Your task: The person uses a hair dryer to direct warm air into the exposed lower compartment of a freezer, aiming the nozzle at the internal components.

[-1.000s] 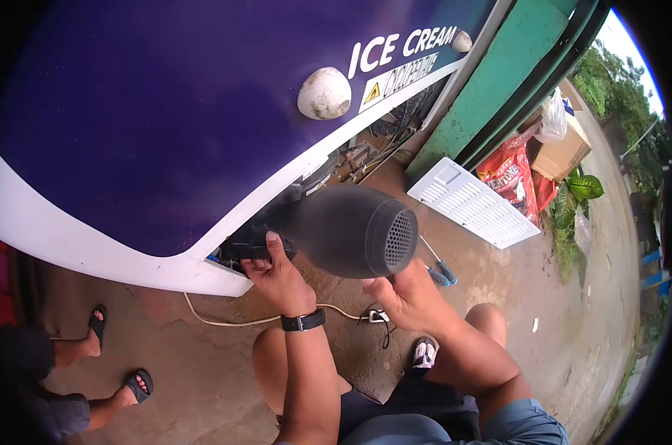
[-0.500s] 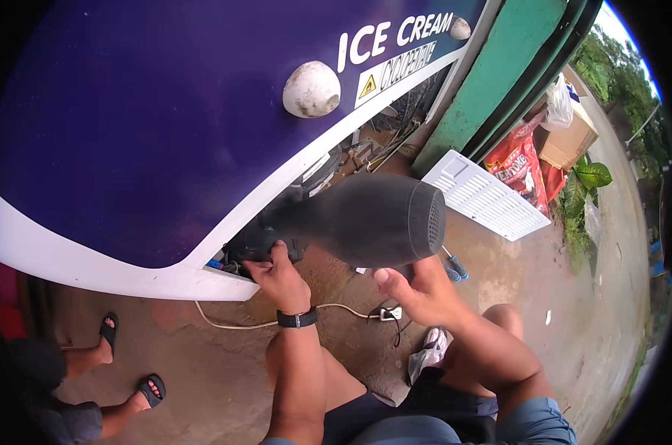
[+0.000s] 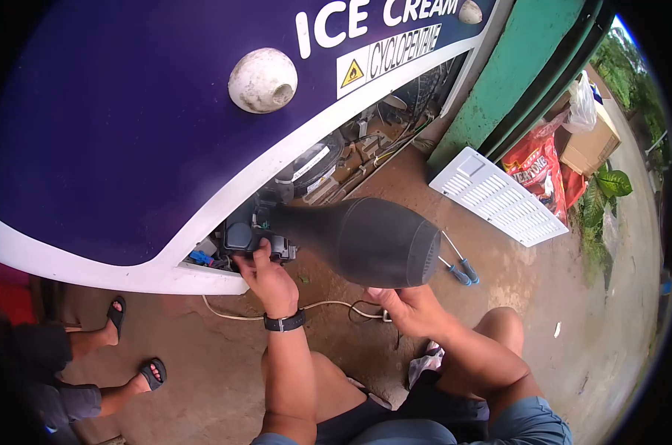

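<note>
A black hair dryer points left into the open base of a purple and white ice cream freezer. My right hand is under its rear end, closed round its handle, which is mostly hidden. With fingers and thumb my left hand grips the lower edge of a dark electrical part at the left corner of the opening. Blue and other coloured wires lie beside that part. Further along in the base sits a black compressor, with tubes and cables around it.
A white vented panel leans on the ground by a green post. Screwdrivers and a pale cable lie on the floor. A red bag and cardboard box are at right. Another person's sandalled feet are at left.
The view has come closer to the freezer opening, showing more of the compressor. The hair dryer's rear has turned and swung to the right. My left hand stays on the dark part.
</note>
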`<action>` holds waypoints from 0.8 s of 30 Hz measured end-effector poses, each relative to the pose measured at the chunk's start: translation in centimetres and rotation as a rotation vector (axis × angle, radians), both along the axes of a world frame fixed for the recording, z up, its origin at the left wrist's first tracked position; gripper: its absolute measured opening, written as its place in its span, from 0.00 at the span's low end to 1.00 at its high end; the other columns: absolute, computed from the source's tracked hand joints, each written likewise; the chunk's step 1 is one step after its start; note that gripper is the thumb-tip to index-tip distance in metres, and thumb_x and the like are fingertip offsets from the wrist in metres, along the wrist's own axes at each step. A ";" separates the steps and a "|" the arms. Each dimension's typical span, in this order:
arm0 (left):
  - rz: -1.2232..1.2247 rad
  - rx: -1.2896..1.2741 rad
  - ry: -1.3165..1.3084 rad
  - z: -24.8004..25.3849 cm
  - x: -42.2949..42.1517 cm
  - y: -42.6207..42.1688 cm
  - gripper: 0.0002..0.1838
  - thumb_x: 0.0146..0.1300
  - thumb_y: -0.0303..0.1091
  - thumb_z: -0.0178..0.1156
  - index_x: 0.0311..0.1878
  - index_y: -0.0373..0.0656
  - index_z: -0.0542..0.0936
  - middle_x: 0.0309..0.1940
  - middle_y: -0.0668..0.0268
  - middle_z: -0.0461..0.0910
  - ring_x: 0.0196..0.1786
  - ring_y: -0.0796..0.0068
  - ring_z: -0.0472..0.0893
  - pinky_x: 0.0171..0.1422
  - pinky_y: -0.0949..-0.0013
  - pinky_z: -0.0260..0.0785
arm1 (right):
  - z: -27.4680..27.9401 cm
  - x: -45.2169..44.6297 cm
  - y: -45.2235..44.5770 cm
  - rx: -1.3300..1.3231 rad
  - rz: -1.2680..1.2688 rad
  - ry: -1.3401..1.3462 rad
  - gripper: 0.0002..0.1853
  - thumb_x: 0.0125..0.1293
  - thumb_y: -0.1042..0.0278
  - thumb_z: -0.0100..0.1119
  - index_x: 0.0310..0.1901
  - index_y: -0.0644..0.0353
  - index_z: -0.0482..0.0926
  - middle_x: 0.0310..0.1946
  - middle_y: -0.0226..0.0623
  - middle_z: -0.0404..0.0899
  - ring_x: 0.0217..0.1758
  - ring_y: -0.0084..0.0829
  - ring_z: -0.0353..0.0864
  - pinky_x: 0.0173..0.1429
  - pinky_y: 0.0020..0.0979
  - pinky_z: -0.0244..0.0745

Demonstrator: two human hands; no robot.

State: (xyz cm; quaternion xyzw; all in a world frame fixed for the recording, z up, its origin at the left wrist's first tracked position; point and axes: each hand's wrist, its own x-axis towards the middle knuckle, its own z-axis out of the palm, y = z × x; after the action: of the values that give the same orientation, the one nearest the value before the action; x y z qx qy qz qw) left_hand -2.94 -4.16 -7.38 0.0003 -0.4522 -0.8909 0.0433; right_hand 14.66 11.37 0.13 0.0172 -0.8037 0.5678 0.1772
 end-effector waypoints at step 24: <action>0.117 -0.039 0.053 0.7 0.3 1.2 0.20 0.71 0.35 0.61 0.63 0.41 0.73 0.57 0.66 0.77 0.57 0.75 0.74 0.65 0.67 0.63 | -3.3 0.3 -1.2 -0.741 0.037 -0.255 0.26 0.81 0.53 0.43 0.70 0.55 0.52 0.45 0.41 0.73 0.41 0.28 0.77 0.44 0.32 0.76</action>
State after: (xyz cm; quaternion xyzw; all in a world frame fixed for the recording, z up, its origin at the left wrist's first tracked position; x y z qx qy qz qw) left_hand -2.68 -2.92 -6.71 0.0024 -0.4673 -0.8776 0.1070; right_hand 14.96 10.13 -3.19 -0.1042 -0.5596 0.8200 0.0601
